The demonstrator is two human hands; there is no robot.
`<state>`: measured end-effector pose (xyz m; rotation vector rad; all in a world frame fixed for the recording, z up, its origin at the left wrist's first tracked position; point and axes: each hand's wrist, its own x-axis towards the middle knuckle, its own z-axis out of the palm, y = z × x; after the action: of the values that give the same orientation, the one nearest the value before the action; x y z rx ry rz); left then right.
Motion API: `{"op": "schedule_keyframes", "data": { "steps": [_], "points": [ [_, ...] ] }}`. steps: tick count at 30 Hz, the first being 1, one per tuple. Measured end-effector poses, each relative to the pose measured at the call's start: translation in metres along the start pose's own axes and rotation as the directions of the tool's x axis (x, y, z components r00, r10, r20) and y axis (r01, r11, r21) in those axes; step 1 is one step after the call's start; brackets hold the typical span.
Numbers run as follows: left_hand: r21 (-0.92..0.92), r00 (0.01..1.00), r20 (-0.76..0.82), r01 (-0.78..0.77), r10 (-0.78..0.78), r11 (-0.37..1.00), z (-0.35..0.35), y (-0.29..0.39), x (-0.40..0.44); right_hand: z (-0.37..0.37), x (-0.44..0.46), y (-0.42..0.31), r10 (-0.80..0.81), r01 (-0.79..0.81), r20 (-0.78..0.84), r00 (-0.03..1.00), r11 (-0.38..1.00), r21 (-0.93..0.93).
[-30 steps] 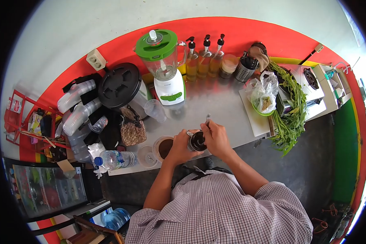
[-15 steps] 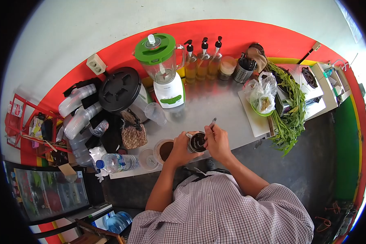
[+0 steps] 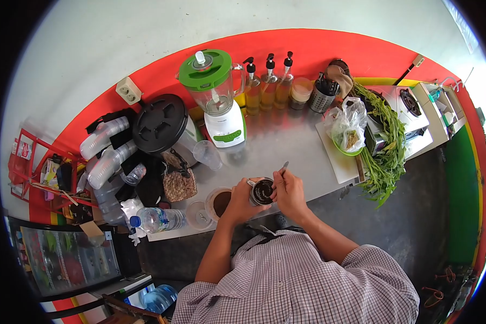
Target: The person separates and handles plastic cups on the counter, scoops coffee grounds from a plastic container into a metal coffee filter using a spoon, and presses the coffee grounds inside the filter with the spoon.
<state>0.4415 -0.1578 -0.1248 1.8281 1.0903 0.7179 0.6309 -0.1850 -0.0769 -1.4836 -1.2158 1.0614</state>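
Note:
My left hand (image 3: 240, 202) is wrapped round a small cup (image 3: 262, 191) of dark liquid at the table's front edge. My right hand (image 3: 289, 194) pinches a spoon (image 3: 284, 167) beside the cup; the handle end sticks up past the fingers and its lower part is hidden. Left of my left hand stands an open tub of brown powder (image 3: 220, 203), partly covered by that hand. Next to the tub lies a clear round lid (image 3: 198, 215), with a water bottle (image 3: 157, 220) on its side further left.
A green-lidded blender (image 3: 224, 124), pump bottles (image 3: 268, 89) and a utensil holder (image 3: 323, 96) line the back. A clear cup (image 3: 207, 155) lies near a black-lidded container (image 3: 160, 124). At the right are a plastic bag (image 3: 351, 124), leafy greens (image 3: 386, 146) and a stove (image 3: 413, 116).
The spoon's handle has tilted and shifted right with my right hand, uncovering more of the dark liquid. My left hand keeps its hold on the cup. The whole view has shifted slightly.

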Motion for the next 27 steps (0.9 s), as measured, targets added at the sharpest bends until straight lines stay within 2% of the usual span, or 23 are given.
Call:
{"op": "schedule_keyframes", "data": {
  "steps": [2, 9, 11, 15, 17, 18, 20, 21, 23, 24, 26, 27],
  "points": [
    [-0.024, 1.000, 0.007, 0.006, -0.005, 1.000, -0.001, -0.001, 0.002, 0.006, 0.001, 0.008, -0.007, 0.015, -0.089, 0.996, 0.996, 0.089],
    [0.084, 1.000, 0.002, -0.001, 0.001, 0.996, -0.004, 0.008, 0.000, 0.001, 0.000, 0.018, -0.197, 0.212, -0.138, 0.971, 0.972, 0.101],
    [0.133, 1.000, 0.003, 0.008, -0.008, 0.991, -0.002, 0.003, -0.001, -0.007, 0.002, 0.014, -0.390, 0.370, -0.028, 0.921, 0.893, -0.255],
    [0.074, 1.000, 0.009, 0.003, -0.004, 0.997, -0.001, 0.000, 0.001, 0.001, 0.005, 0.014, -0.328, 0.298, -0.050, 0.944, 0.904, -0.305],
    [0.026, 1.000, 0.011, 0.022, -0.023, 0.999, -0.002, 0.000, 0.002, 0.003, 0.006, 0.007, -0.143, 0.140, -0.131, 0.981, 0.990, -0.032],
    [0.027, 1.000, 0.015, 0.026, -0.026, 0.999, -0.002, 0.002, 0.002, 0.004, 0.006, 0.008, -0.144, 0.141, -0.130, 0.981, 0.990, -0.032],
    [0.028, 0.999, 0.014, 0.030, -0.030, 0.999, -0.003, 0.005, 0.001, 0.006, 0.009, 0.010, -0.079, 0.103, -0.175, 0.981, 0.986, 0.134],
    [0.073, 1.000, -0.004, -0.001, 0.001, 0.997, -0.003, 0.007, 0.001, 0.003, 0.008, 0.009, -0.081, 0.105, -0.172, 0.982, 0.985, 0.134],
    [0.117, 0.999, -0.023, -0.030, 0.033, 0.993, -0.001, 0.005, -0.001, -0.004, 0.003, 0.007, -0.260, 0.245, -0.111, 0.959, 0.960, -0.136],
    [0.082, 0.999, -0.020, -0.026, 0.027, 0.996, 0.000, 0.003, -0.002, -0.004, 0.003, 0.007, -0.260, 0.245, -0.109, 0.959, 0.960, -0.137],
    [0.047, 1.000, -0.017, -0.019, 0.020, 0.999, 0.001, -0.002, -0.003, -0.001, 0.002, 0.006, -0.517, 0.452, -0.084, 0.852, 0.807, -0.380],
    [0.035, 1.000, 0.004, -0.006, 0.006, 0.999, 0.000, 0.001, -0.001, 0.002, 0.001, 0.003, -0.517, 0.452, -0.085, 0.851, 0.807, -0.380]
  ]
}}
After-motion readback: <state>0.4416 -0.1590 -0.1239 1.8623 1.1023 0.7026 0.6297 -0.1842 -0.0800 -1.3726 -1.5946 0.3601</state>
